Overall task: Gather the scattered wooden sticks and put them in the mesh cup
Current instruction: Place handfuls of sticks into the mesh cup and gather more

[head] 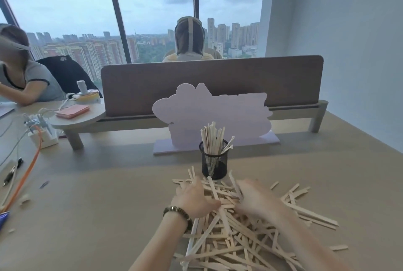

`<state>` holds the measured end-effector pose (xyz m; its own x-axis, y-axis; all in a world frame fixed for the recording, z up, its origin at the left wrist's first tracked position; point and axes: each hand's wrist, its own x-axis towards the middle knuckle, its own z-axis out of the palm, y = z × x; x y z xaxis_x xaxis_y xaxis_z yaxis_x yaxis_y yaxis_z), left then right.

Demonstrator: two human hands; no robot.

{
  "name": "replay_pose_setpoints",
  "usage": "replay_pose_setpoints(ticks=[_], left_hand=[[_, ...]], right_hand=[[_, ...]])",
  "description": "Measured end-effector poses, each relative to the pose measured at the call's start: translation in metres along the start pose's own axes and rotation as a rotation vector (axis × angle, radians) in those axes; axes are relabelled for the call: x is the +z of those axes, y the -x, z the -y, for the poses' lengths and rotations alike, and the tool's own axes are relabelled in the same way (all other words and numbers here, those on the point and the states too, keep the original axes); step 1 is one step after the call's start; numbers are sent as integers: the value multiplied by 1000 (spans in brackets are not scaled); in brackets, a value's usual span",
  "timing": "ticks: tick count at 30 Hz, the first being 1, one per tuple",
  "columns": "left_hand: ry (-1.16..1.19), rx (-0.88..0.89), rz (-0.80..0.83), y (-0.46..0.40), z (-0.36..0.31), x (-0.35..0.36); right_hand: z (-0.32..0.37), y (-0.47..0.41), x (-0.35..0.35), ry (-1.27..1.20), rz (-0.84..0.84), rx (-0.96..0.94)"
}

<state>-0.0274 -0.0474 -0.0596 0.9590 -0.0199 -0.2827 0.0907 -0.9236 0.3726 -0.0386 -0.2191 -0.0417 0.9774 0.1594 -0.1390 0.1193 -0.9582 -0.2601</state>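
Flat pale wooden sticks (pixel 239 242), heaped

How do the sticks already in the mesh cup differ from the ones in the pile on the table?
The sticks in the cup stand upright and bunched inside the black mesh cup; the pile of sticks lies flat, crisscrossed and spread over the table. The cup's sticks are few and untouched; the pile is far larger, with the left hand and blurred right hand on it. Both are pale, flat wood.

High-rise office, desk divider (pixel 211 85), skyline windows (pixel 72 8), seated coworkers (pixel 19 70)
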Motion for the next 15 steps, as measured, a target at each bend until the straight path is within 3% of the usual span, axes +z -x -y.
replay_pose_setpoints(ticks=[8, 15], left_hand=[[106, 78, -31, -4, -13, 7], [544, 50, -105, -10, -4, 7]], right_hand=[[-4, -9, 22, -103, -132, -132], [-15, -12, 30, -182, -192, -187]])
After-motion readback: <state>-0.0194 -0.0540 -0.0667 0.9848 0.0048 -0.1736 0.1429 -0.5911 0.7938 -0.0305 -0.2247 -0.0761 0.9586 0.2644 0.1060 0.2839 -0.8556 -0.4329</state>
